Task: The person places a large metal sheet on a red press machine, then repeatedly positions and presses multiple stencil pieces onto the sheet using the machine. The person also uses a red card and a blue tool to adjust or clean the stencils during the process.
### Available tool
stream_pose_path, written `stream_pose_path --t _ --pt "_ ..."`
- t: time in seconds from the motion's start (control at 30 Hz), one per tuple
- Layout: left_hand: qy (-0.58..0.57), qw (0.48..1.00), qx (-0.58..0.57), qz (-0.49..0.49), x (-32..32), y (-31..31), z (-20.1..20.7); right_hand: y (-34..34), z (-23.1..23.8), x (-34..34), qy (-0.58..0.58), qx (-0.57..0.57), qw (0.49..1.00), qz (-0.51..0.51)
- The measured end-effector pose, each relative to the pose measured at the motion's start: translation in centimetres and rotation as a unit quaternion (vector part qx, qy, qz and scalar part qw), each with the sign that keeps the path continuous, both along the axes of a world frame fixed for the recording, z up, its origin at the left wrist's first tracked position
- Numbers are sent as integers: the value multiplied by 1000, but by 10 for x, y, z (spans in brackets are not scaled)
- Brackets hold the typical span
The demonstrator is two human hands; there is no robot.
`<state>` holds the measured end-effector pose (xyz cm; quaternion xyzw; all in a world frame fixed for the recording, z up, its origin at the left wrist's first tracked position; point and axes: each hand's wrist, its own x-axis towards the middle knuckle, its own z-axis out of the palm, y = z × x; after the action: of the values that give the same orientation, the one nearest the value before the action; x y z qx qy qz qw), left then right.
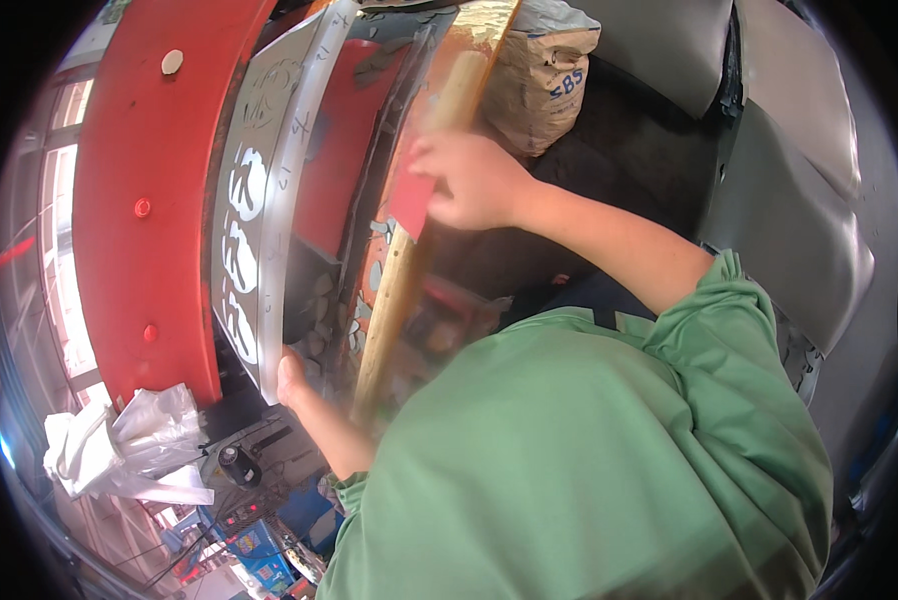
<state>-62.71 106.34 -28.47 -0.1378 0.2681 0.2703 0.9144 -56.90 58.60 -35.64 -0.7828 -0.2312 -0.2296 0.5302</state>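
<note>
My right hand (479, 183) is closed on a small flat red piece (412, 203), pinched between thumb and fingers over a long wooden bar (387, 310). The hand is slightly blurred. To the left, a grey sheet (252, 105) with rows of shaped cut-outs stands along a white strip (291, 190) with handwritten marks. My left hand (288, 378) grips the lower end of that strip, its thumb on the near side and its other fingers mostly hidden. Several grey cut scraps (374, 276) lie on the orange ledge beside the wooden bar.
A red machine beam (159, 130) with red buttons spans the left. A paper sack (544, 85) stands at the far side, near curved grey sheets (799, 210) at the right. White plastic bags (129, 435) and a blue box (262, 555) are at the lower left.
</note>
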Motion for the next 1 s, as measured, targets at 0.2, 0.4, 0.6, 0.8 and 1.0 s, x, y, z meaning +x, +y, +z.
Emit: stream_pose_path --t 0.2,0.4,0.6,0.8,1.0 --pt "20 998 33 42 -1 20 -24 27 15 57 178 113 977 -39" --pt "-18 996 75 36 -9 14 -46 70 38 95 407 254 877 -29" --pt "31 992 116 37 -11 -30 -37 108 69 120 549 342 761 -53" --pt "8 987 158 36 -11 -64 -11 126 43 148 576 515 616 155" --pt "0 991 121 52 -9 -67 -10 136 11 152 558 545 555 290"
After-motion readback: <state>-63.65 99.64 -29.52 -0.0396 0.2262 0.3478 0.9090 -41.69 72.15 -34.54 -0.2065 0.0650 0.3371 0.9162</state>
